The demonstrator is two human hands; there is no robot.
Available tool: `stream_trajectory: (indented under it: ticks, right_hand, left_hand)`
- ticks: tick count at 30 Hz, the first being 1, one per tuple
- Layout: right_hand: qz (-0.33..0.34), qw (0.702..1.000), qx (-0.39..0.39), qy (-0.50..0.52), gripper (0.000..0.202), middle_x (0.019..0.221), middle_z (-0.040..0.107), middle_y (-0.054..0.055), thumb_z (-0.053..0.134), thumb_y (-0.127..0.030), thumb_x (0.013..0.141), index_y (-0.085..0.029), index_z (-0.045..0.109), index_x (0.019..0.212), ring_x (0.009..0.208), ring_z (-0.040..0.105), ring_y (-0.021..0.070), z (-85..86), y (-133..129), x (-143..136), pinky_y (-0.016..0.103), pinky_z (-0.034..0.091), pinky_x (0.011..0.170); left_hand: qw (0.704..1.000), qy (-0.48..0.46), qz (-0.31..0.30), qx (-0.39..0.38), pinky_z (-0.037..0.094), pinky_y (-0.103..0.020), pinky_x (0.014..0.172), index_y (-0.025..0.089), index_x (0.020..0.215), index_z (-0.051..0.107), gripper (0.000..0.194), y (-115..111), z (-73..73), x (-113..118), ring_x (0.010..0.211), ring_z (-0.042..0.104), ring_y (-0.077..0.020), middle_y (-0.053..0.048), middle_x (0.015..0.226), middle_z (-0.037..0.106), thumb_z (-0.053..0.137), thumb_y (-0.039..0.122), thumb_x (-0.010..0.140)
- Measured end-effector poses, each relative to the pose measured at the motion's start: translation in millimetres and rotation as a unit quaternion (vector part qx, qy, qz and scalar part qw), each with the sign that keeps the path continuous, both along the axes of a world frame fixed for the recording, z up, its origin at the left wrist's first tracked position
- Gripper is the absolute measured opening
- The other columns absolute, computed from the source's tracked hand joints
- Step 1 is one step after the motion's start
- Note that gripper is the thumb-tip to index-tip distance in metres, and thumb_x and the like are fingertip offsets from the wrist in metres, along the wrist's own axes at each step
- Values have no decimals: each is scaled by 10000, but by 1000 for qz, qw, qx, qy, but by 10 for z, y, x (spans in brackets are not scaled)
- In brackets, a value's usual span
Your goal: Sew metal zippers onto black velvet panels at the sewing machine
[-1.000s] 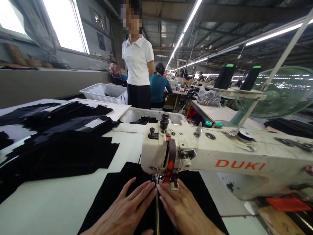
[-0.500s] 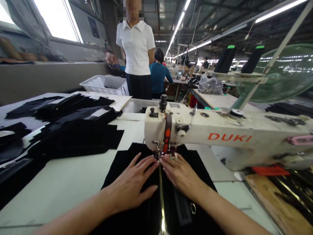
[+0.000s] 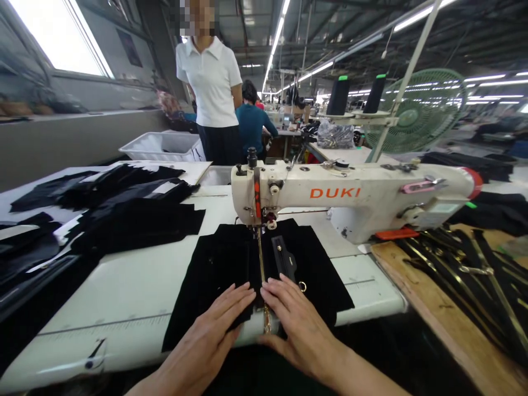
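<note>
A black fabric piece point(image 3: 223, 258) lies flat under the needle area of a white sewing machine point(image 3: 297, 192). A gold zipper strip point(image 3: 261, 258) runs down its middle, and a dark tab point(image 3: 284, 258) with a gold ring lies to its right. My left hand point(image 3: 206, 335) rests on the fabric left of the strip, fingers stretched out, near the table's front edge. On the other side, my right hand point(image 3: 297, 324) lies with its fingers spread on the fabric beside the strip, its thumb by the strip's lower end.
Black fabric pieces point(image 3: 136, 225) cover the left of the table point(image 3: 140, 291). At right, black straps with gold strips point(image 3: 466, 269) lie by a wooden board point(image 3: 437, 308). Behind are a white bin point(image 3: 160, 147), a standing person point(image 3: 214, 82), a seated person point(image 3: 251, 124) and a green fan point(image 3: 412, 113).
Both hands have moved back from the needle toward the table's front edge. More of the fabric, strip and tab is uncovered. The view has shifted, showing more of the machine's right end.
</note>
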State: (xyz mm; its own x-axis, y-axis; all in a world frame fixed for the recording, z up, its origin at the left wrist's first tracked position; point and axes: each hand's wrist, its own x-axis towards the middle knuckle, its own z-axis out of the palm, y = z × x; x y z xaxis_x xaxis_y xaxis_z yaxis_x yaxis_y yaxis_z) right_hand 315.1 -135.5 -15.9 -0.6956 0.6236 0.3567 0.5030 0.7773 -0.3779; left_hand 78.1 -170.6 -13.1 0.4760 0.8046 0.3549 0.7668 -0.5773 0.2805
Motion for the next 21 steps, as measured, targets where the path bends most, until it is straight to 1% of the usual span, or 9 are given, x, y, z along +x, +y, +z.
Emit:
stream_trajectory:
  ticks: [2,5,7,9,12,14,16,18,21]
  right_hand:
    - [-26,1000,1,11,651,1456,479,165,740,-232,862,-97,454,1431,1404,369,304,-47,-39,-42,499,358,1166]
    - [-47,998,28,13,527,1448,485,165,561,-125,929,-90,446,1442,1406,366,289,-70,-119,-72,489,385,1151]
    - [-40,998,53,-1,542,1441,488,169,454,-34,920,-73,420,1459,1405,365,280,-50,-151,-67,494,368,1161]
    - [-21,998,64,-10,592,1434,487,176,415,25,884,-55,399,1470,1402,362,280,-10,-146,-52,496,349,1171]
    - [-6,999,19,43,502,1318,566,133,469,-25,917,-105,492,1412,1298,481,250,44,-76,-45,489,334,1180]
    - [-25,993,-22,112,362,1191,621,75,543,-97,948,-184,610,1293,1179,565,219,48,-17,-63,479,361,1163]
    - [-49,984,-45,165,267,1091,647,34,615,-110,934,-234,683,1160,1085,607,200,30,28,-98,469,390,1136]
    - [-58,980,-51,181,252,1024,652,15,658,-78,900,-247,707,1081,1018,622,190,9,48,-140,473,387,1127]
    - [-55,983,-41,171,236,977,650,7,658,-52,887,-240,708,1021,958,625,182,3,45,-195,484,360,1132]
  left_hand:
    - [1000,7,-13,3,390,-403,1107,284,1494,413,638,-14,23,0,1382,438,-208,-22,1494,494,442,43,904]
    - [999,36,-37,2,341,-449,1146,246,1545,308,780,-72,56,45,1433,353,-189,-38,1535,436,370,-48,825]
    - [998,52,-41,0,318,-468,1161,231,1561,258,832,-97,64,71,1456,304,-180,-41,1556,400,348,-72,792]
    - [997,64,-47,1,305,-475,1170,221,1560,255,844,-97,62,78,1463,287,-177,-43,1561,392,344,-80,777]
    - [996,73,-58,4,290,-477,1178,206,1553,271,846,-70,52,65,1464,288,-180,-44,1552,407,350,-83,761]
    - [996,70,-60,9,291,-478,1178,203,1553,272,850,-50,39,55,1462,293,-190,-49,1548,416,358,-81,757]
    - [996,55,-66,17,301,-474,1176,202,1555,270,856,-35,17,48,1457,306,-201,-54,1542,425,364,-78,752]
    - [996,40,-72,21,301,-468,1177,197,1555,275,861,-24,-14,41,1451,319,-206,-55,1537,432,371,-76,744]
    - [995,43,-84,25,284,-482,1182,180,1546,299,864,-11,-47,33,1447,330,-222,-64,1534,436,389,-70,724]
